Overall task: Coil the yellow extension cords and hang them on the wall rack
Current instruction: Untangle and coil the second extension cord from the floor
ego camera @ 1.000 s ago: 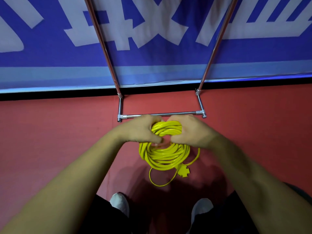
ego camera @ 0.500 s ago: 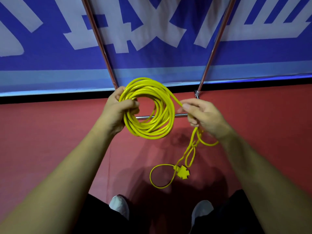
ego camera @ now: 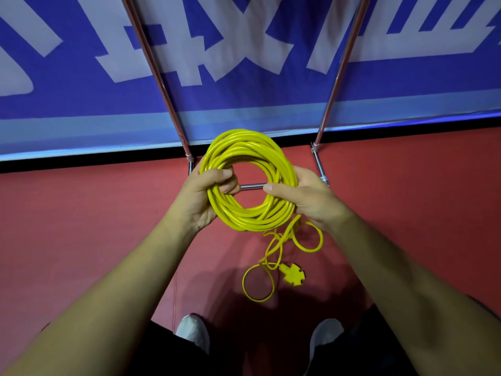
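So the person has the yellow extension cord (ego camera: 245, 143) wound into a fat round coil, held up in the air in front of them, roughly in line with the bottom edge of the blue banner (ego camera: 244, 101) and the red floor (ego camera: 81, 226) below it.

The left hand (ego camera: 208, 195) has the left side of the coil. Its fingers go through the hole in the middle and curl right round the bundle of strands, so that grip is closed tight on the cord. The right hand (ego camera: 307, 199) is on the right side: thumb laid across the front of the strands, pointing toward the hole, and the rest of the fingers tucked behind the coil. That grip is wrapped on the cord too.

Not all of it is coiled up. A loose tail (ego camera: 282, 240) drops out from under the right hand, makes a small loop, twists around itself on the way down, and ends in a yellow cross-shaped socket block (ego camera: 293, 275). Right beside the block there's one more loose ring of cord (ego camera: 244, 283), and both look to be lying on the floor.

Behind the coil is the metal rack. Its low crossbar (ego camera: 252, 186) shows through the hole in the coil, and its two shiny uprights (ego camera: 154, 77) lean up against the banner. At the bottom of the view are two white shoes (ego camera: 193, 332), just apart, with dark clothing around them.
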### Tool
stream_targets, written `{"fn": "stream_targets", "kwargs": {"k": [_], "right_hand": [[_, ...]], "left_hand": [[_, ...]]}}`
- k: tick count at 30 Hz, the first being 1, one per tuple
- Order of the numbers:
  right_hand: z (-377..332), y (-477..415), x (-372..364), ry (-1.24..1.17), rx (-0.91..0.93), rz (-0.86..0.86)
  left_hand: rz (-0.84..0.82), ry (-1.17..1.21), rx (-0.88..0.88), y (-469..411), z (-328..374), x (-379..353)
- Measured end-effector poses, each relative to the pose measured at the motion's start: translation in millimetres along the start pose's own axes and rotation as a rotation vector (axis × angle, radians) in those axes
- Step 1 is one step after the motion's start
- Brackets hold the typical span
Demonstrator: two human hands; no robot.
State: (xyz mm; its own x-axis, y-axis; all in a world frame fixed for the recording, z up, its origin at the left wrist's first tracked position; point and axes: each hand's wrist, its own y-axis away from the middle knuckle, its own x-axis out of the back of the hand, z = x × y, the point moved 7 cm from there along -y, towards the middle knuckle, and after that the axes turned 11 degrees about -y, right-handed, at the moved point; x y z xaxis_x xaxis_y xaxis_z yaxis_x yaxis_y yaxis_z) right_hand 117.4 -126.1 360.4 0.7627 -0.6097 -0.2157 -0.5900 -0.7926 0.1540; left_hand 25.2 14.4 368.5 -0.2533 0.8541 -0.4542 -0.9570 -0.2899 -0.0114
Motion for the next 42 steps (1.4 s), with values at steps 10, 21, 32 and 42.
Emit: {"fn": "stream_targets", "kwargs": {"k": [10,21,32,42], "right_hand": [[-32,12,4,0.686,0.093,-0.2],[-27,14,-30,1.311,0.13,-0.308],[-51,11,-20,0.931,0.321,-0.083],[-52,-3,20,0.896,0.199,0.118]], "left_hand": [[-0.325,-0.789,0.289,14,-1,-5],[-0.423,-1.399,0.308,21,-8,-21],[-0.131,-1.159,0.223,8,0,-16],[0.391,-0.671,0.19,-3,20,31]]}}
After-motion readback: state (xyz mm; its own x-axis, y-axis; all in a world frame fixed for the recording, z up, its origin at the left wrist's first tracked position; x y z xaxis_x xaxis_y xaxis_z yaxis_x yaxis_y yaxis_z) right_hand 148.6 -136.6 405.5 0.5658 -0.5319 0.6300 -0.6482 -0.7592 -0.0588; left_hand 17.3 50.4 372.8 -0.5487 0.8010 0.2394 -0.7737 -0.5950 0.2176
